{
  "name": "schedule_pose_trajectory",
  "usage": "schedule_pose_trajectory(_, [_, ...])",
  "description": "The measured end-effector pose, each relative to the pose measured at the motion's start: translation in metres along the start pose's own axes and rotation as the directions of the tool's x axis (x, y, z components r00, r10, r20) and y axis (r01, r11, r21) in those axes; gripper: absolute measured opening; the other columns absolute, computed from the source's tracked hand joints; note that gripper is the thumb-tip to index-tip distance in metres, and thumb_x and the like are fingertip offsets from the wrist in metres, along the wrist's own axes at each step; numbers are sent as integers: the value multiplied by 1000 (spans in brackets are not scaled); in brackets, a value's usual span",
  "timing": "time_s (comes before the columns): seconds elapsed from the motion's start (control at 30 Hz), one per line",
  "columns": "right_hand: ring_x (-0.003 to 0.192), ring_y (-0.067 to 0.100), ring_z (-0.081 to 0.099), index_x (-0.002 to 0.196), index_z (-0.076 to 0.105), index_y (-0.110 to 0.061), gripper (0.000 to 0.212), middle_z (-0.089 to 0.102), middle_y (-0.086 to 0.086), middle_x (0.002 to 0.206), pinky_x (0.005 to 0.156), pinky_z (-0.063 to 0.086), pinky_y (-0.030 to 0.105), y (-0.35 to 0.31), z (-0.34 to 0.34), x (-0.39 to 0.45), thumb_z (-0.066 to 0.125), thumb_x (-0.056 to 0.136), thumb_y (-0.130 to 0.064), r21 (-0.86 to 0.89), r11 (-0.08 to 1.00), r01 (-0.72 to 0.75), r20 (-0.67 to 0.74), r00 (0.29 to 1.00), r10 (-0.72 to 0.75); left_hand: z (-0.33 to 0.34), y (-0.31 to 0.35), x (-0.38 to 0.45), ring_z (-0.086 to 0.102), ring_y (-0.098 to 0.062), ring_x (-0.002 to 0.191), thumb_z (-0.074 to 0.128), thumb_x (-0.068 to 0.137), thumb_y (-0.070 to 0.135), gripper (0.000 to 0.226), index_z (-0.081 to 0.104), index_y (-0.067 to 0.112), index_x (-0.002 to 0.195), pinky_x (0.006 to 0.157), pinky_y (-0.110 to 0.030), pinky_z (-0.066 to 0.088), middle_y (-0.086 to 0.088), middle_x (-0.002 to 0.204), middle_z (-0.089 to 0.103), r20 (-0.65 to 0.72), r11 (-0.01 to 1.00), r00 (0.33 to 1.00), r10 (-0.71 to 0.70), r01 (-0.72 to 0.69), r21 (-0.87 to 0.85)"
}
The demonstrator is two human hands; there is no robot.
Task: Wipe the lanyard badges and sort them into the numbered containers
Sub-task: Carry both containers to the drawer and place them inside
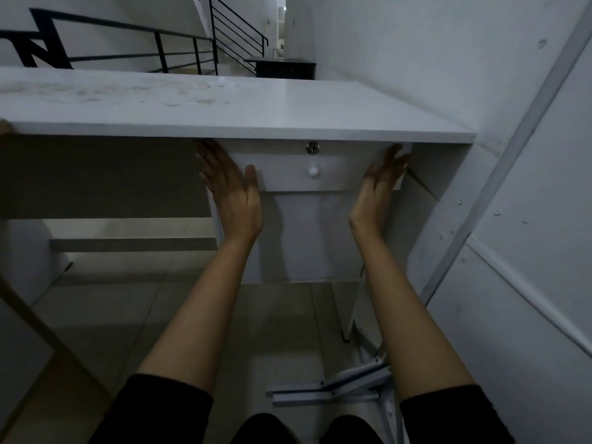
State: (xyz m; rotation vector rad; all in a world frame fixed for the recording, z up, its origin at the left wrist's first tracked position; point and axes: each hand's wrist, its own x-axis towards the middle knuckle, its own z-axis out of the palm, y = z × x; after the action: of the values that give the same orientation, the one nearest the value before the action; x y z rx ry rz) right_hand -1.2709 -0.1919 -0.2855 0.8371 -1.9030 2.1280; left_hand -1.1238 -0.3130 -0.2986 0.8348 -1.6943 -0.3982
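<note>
No lanyard badges, cloth or numbered containers are in view. A white desk (243,107) fills the upper half of the head view, with a white drawer (339,174) under its right part. The drawer front has a metal lock (313,148) and a round white knob (313,171). My left hand (232,184) is at the drawer's left end with straight fingers, palm facing right. My right hand (381,177) is at the drawer's right end, fingers straight, palm facing left. Neither hand holds anything.
A white wall (480,91) runs close along the desk's right side. A folded white metal frame (346,384) lies on the tiled floor by my right leg. Behind the desk are a black stair railing (192,49) and a dark cabinet (282,68). A wooden edge (35,318) crosses the lower left.
</note>
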Motion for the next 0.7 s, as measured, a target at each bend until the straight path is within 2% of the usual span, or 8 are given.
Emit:
schedule_pose_trajectory(0.1, [150,12,-9,157,0,-26,54,-11,-1,164,120,-3,28,3,1,4,19,107,-38,23,1000,-19,25,1000,18,2,-6,2,-15,-31,149,15,101,49,74,-8,1,152,120,-49,-9,-20,160,-14,42,1000,999,9,-8,-7])
schedule_pose_trajectory(0.2, [150,15,-13,157,-1,-24,59,-15,2,164,121,-3,32,9,-1,2,25,107,-39,-49,998,43,65,997,-39,3,-8,-1,-15,-29,149,12,96,62,84,-9,4,153,121,-49,-9,-17,160,-15,58,1000,998,12,-10,-28])
schedule_pose_trajectory(0.4, [150,13,-14,157,1,-26,62,-18,1,163,122,4,31,22,-4,-11,29,105,-44,-121,986,117,139,985,-100,7,-14,-21,-13,-27,149,23,99,54,81,-6,2,153,120,-40,-12,-17,161,-12,81,999,996,45,-47,23])
schedule_pose_trajectory(0.43, [150,14,-13,157,1,-27,62,-18,1,163,122,4,26,23,-3,-15,27,104,-45,-118,987,113,150,984,-95,8,-15,-25,-13,-26,149,25,99,53,80,-6,2,153,121,-40,-12,-16,161,-13,88,999,995,41,-43,23])
schedule_pose_trajectory(0.47, [150,16,-13,157,1,-27,62,-18,1,163,118,1,13,24,-2,-18,25,104,-47,-118,987,112,161,983,-92,9,-15,-27,-14,-26,149,25,99,53,80,-7,3,153,121,-42,-11,-16,161,-14,94,999,995,35,-37,22])
schedule_pose_trajectory(0.53, [150,18,-14,157,0,-25,62,-19,3,163,98,-5,-9,24,-1,-21,24,103,-46,-118,987,110,184,979,-87,10,-13,-28,-15,-25,149,25,98,53,80,-8,4,152,121,-46,-9,-15,161,-15,105,1000,994,22,-24,17])
schedule_pose_trajectory(0.6, [150,20,-14,157,-1,-26,62,-20,3,162,86,-3,-16,25,-1,-19,25,104,-45,-117,987,106,204,976,-81,9,-12,-26,-17,-24,149,23,98,55,81,-10,5,152,121,-47,-9,-14,160,-17,117,1000,993,21,-22,10])
schedule_pose_trajectory(0.7, [149,15,-15,156,-2,-30,61,-22,-1,162,86,-5,-15,28,-2,-13,24,104,-48,-136,985,108,230,970,-74,8,-13,-24,-18,-22,148,22,98,57,81,-12,8,152,121,-47,-9,-12,160,-19,137,1000,990,23,-23,-4])
